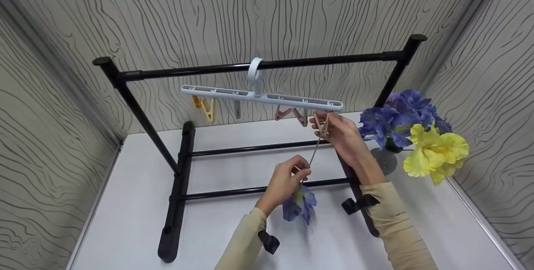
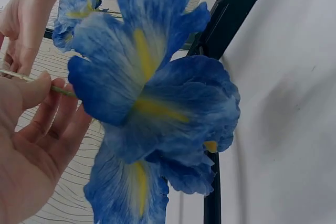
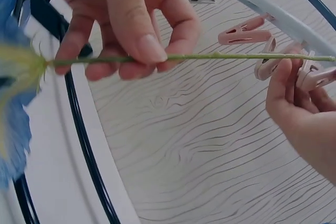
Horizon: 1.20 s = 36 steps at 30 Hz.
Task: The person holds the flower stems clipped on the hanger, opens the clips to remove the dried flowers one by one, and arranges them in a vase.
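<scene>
A blue artificial iris hangs upside down, its stem slanting up to the right end of a light-blue clip hanger. My left hand pinches the green stem just above the bloom, between thumb and fingers. At the hanger's end, my right hand grips a pink clip, with the stem's tip at that clip. Large in the left wrist view, the petals spread beside the left hand. Two more pink clips, a grey one and yellow ones dangle along the hanger.
The hanger hooks over the top bar of a black rack, whose lower bars cross the white table. Blue flowers and a yellow flower stand at the right, beside the right forearm. Wood-grain-patterned walls enclose the table.
</scene>
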### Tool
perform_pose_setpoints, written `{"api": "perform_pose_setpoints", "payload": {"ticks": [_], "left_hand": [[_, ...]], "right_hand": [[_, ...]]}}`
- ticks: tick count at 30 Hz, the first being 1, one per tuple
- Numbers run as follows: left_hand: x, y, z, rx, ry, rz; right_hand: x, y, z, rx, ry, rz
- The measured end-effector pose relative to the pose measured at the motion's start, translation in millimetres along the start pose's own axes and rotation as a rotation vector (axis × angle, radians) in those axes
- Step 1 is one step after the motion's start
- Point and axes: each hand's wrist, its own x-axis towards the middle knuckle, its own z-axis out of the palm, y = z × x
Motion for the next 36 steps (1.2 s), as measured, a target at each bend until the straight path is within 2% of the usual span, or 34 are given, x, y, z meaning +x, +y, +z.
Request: {"api": "perform_pose_setpoints", "payload": {"ticks": [3, 5, 7, 9, 12, 14, 16, 18, 22, 26, 31, 36], "left_hand": [[-0.2, -1.2, -1.2, -0.004, 0.004, -0.009], [-0.3, -1.9, -2.3, -0.004, 0.004, -0.013], [-0.6, -2.3, -3.8, -0.007, 0.006, -0.019], [-0.9, -2.4, -5.5, -0.009, 0.011, -0.023], [-0.9, -2.9, -7.4, -0.007, 0.019, -0.028], [-0.9, -3.2, -8.5, -0.001, 0.022, -0.032], [-0.8, -4.3, -9.4, 0.013, 0.024, -0.030], [-0.5, -5.3, -10.7, 0.028, 0.021, -0.027], [-0.5, -6.6, -13.6, 0.061, 0.018, -0.019], [-1.1, -7.3, -16.2, 0.109, 0.024, -0.014], [-2.3, -7.8, -17.1, 0.223, 0.041, -0.013], [-3.2, -8.8, -15.8, 0.379, 0.083, 0.009]], "right_hand": [[-1, -1, 5.1, -0.235, 0.146, -0.044], [-4, 0, 8.0, -0.414, 0.225, -0.102], [-7, 1, 10.4, -0.617, 0.295, -0.215], [-10, 4, 11.2, -0.846, 0.328, -0.411], [-12, 6, 11.1, -1.159, 0.313, -0.747], [-13, 7, 11.3, -1.295, 0.230, -0.924], [-15, 7, 11.9, -1.390, 0.120, -1.005], [-16, 6, 13.1, -1.472, 0.027, -1.040], [-19, 5, 14.1, -1.621, -0.130, -1.031], [-22, 4, 16.3, -1.752, -0.259, -0.943], [-29, 3, 21.1, -1.864, -0.349, -0.789], [-36, 1, 29.3, -1.957, -0.398, -0.563]]}}
